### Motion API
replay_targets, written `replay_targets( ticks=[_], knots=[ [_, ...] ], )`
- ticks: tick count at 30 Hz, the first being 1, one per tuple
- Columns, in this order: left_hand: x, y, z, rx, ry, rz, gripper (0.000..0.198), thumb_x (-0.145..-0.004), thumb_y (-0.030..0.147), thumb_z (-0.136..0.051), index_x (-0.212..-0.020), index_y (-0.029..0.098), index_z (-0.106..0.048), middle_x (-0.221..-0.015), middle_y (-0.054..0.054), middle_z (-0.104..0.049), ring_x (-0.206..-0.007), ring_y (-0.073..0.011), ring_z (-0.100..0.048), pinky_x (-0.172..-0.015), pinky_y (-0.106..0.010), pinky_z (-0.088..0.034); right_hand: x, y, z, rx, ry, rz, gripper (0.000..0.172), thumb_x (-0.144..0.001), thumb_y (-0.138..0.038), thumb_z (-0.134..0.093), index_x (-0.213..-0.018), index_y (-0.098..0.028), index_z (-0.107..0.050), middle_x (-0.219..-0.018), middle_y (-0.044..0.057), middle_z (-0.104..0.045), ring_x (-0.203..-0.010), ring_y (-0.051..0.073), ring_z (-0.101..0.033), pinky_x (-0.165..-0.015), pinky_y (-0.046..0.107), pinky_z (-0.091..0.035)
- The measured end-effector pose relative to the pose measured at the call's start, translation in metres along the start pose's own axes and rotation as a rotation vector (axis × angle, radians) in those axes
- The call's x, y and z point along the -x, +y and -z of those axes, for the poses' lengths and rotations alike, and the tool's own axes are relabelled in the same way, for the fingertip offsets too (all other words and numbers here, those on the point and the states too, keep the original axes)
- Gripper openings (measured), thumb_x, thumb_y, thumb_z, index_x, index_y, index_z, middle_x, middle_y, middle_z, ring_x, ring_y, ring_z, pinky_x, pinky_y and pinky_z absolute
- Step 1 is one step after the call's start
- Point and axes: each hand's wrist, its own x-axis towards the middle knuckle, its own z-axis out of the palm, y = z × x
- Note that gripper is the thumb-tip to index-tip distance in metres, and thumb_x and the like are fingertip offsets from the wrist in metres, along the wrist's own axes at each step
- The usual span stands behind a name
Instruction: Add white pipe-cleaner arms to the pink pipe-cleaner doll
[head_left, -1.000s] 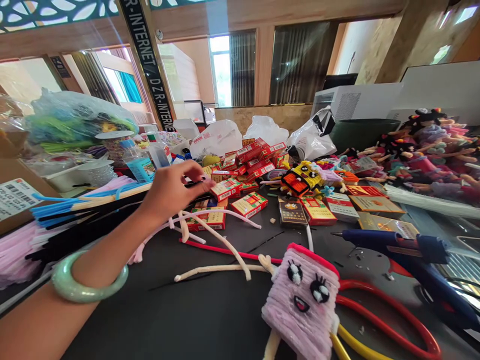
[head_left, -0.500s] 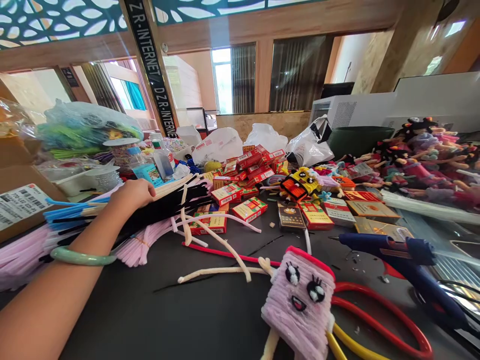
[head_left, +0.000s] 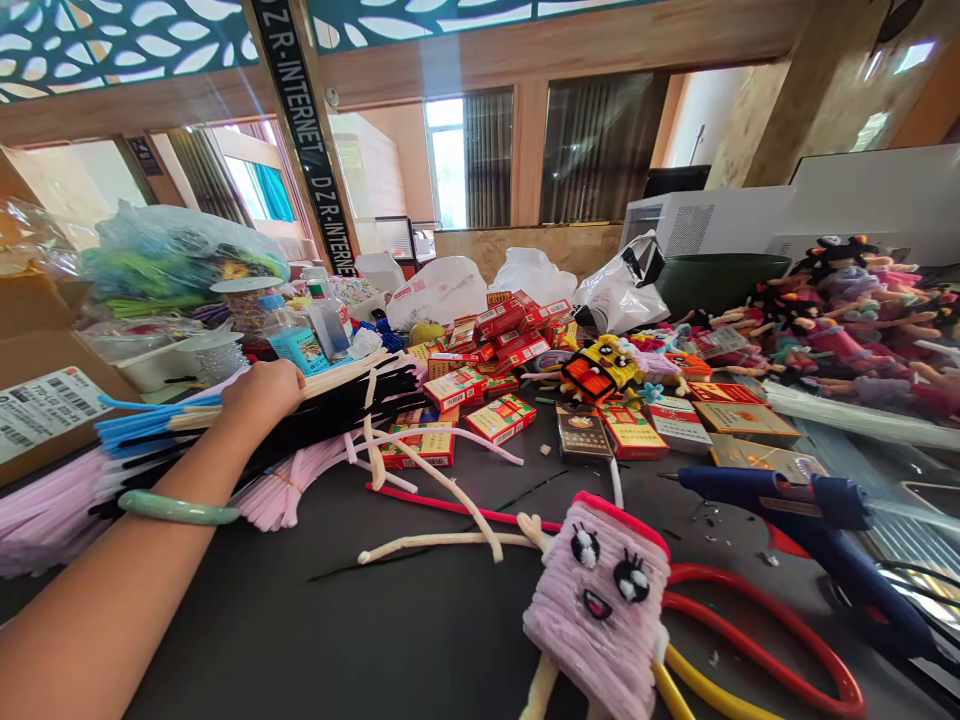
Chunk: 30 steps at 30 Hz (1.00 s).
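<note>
My left hand [head_left: 268, 392] reaches over a pile of pipe cleaners, its fingers curled down on the cream pipe cleaners [head_left: 346, 375]. The fingertips are hidden behind the hand. Black pipe cleaners [head_left: 330, 425] lie just below, blue ones [head_left: 139, 430] to the left, and a tied pink bunch [head_left: 281, 490] under the wrist. A green bangle [head_left: 178, 508] circles that wrist. At the front right, a pink figure wound from pipe cleaners [head_left: 592, 610], with eyes and a mouth, leans on scissors with red and yellow handles [head_left: 787, 630]. My right hand is out of view.
A blue glue gun [head_left: 780, 495] rests at the right. Small red boxes [head_left: 517, 335] are heaped mid-table near a yellow-and-orange figure [head_left: 600, 368]. Several dolls [head_left: 847, 320] pile up far right. Bottles [head_left: 326, 315], a spool [head_left: 210, 355] and a cardboard box [head_left: 52, 380] stand left.
My left forearm and bangle have shifted slightly to the right, while the hand stays curled over the pipe cleaners. The figure, scissors and glue gun have not moved.
</note>
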Motion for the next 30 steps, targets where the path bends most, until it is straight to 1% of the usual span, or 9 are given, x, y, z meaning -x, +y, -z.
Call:
replay_targets(
  ticks=[2,9,11,14,17,19,22,27,30],
  knots=[
    [0.004,0.007,0.006,-0.015,0.010,0.028,0.034,-0.092,0.035,-0.063,-0.120,0.017,-0.061,-0.122,-0.008,-0.063,-0.108,-0.0278,-0.063,-0.090,-0.045,-0.054,-0.005,0.005,-0.002,0.006,-0.001,0.002,0.042,-0.107,-0.036,-0.030,-0.104,-0.018,-0.068,-0.089,-0.001,-0.066,-0.077,0.013,-0.068,-0.066,0.023,-0.056],
    [0.006,0.030,0.018,-0.008,0.093,0.209,0.033,-0.094,0.035,-0.061,-0.120,0.016,-0.060,-0.122,-0.010,-0.063,-0.105,-0.0248,-0.064,-0.088,-0.046,-0.055,-0.004,0.013,-0.006,0.033,-0.019,0.023,0.022,-0.101,-0.035,-0.052,-0.111,-0.021,-0.065,-0.111,0.005,-0.067,-0.089,0.017,-0.066,-0.075,0.032,-0.058],
    [0.007,0.031,0.019,0.007,0.119,0.209,0.033,-0.094,0.035,-0.061,-0.120,0.016,-0.061,-0.121,-0.010,-0.063,-0.104,-0.0247,-0.064,-0.088,-0.046,-0.055,-0.005,0.015,-0.006,0.041,-0.025,0.022,0.025,-0.102,-0.035,-0.049,-0.109,-0.019,-0.066,-0.106,0.004,-0.068,-0.085,0.016,-0.067,-0.072,0.030,-0.058],
    [0.007,0.030,0.019,0.024,0.160,0.202,0.033,-0.094,0.036,-0.060,-0.119,0.015,-0.061,-0.121,-0.010,-0.064,-0.105,-0.0247,-0.064,-0.088,-0.046,-0.055,-0.010,0.020,-0.003,0.053,-0.030,0.021,0.038,-0.105,-0.040,-0.038,-0.102,-0.017,-0.069,-0.084,-0.001,-0.068,-0.070,0.011,-0.069,-0.063,0.022,-0.058],
    [0.006,0.028,0.017,0.037,0.192,0.185,0.033,-0.094,0.037,-0.060,-0.119,0.015,-0.061,-0.121,-0.010,-0.064,-0.106,-0.0253,-0.064,-0.090,-0.048,-0.054,-0.015,0.025,-0.001,0.068,-0.027,0.020,0.050,-0.105,-0.047,-0.028,-0.094,-0.023,-0.071,-0.068,-0.006,-0.064,-0.060,0.006,-0.069,-0.058,0.010,-0.053],
    [0.005,0.028,0.016,0.054,0.204,0.172,0.033,-0.094,0.037,-0.061,-0.118,0.015,-0.062,-0.120,-0.010,-0.064,-0.106,-0.0251,-0.064,-0.090,-0.048,-0.054,-0.017,0.028,-0.001,0.078,-0.026,0.018,0.051,-0.104,-0.048,-0.028,-0.093,-0.025,-0.072,-0.066,-0.006,-0.062,-0.059,0.004,-0.069,-0.057,0.008,-0.051],
    [0.004,0.028,0.014,0.091,0.219,0.155,0.032,-0.094,0.036,-0.061,-0.118,0.015,-0.062,-0.119,-0.010,-0.065,-0.104,-0.0244,-0.065,-0.088,-0.046,-0.055,-0.016,0.029,-0.004,0.095,-0.028,0.014,0.046,-0.104,-0.046,-0.032,-0.095,-0.024,-0.071,-0.073,-0.005,-0.065,-0.064,0.006,-0.070,-0.060,0.011,-0.053],
    [0.003,0.029,0.012,0.166,0.240,0.136,0.031,-0.094,0.035,-0.060,-0.118,0.015,-0.062,-0.117,-0.009,-0.065,-0.101,-0.0236,-0.065,-0.086,-0.044,-0.056,-0.003,0.027,-0.010,0.125,-0.047,0.015,0.025,-0.102,-0.036,-0.049,-0.107,-0.019,-0.067,-0.103,0.003,-0.068,-0.083,0.015,-0.068,-0.069,0.028,-0.058],
    [0.002,0.030,0.012,0.207,0.267,0.130,0.031,-0.094,0.034,-0.060,-0.118,0.015,-0.061,-0.117,-0.009,-0.065,-0.099,-0.0231,-0.066,-0.085,-0.044,-0.057,0.000,0.027,-0.010,0.144,-0.055,0.019,0.022,-0.101,-0.035,-0.052,-0.106,-0.020,-0.066,-0.101,0.003,-0.068,-0.080,0.014,-0.067,-0.068,0.028,-0.058]
  ],
)
